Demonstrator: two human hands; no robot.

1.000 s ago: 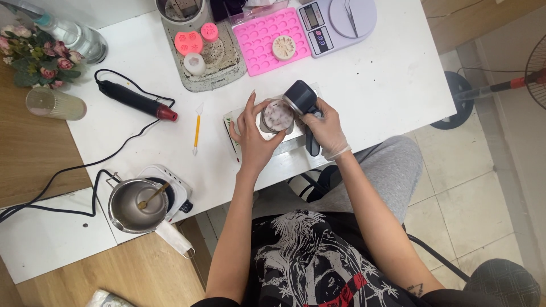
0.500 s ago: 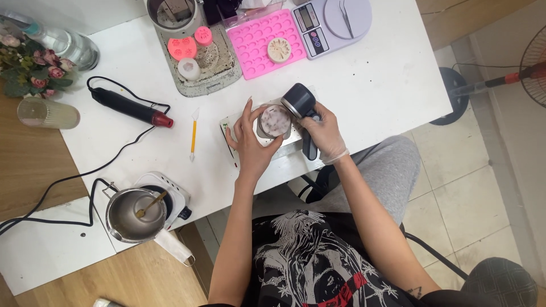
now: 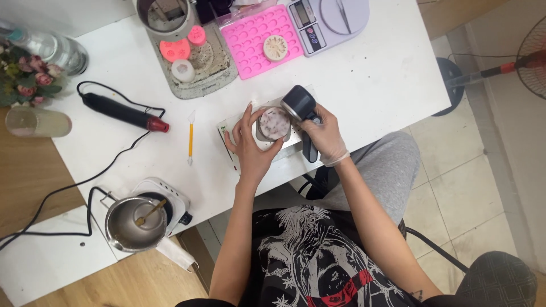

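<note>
My left hand [image 3: 249,145] cups the left side of a small round glass jar [image 3: 274,123] with pale pink-white contents. The jar stands on a flat light plate [image 3: 233,150] near the table's front edge. My right hand [image 3: 325,136], in a thin clear glove, grips a black heat gun [image 3: 301,113] by its handle. The gun's round nozzle points at the jar from the right, close to its rim.
A white table [image 3: 375,79] holds a pink silicone mould [image 3: 256,37], a digital scale [image 3: 335,17], a grey tray [image 3: 199,74] with pink shapes, a black-and-red tool [image 3: 122,112] with cord, an orange stick [image 3: 190,142], and a metal melting pot [image 3: 133,224] on a small hotplate. A fan [image 3: 523,59] stands right.
The view has shifted slightly. My hands stay on the jar and heat gun; the gun's nozzle stays aimed at the jar.
</note>
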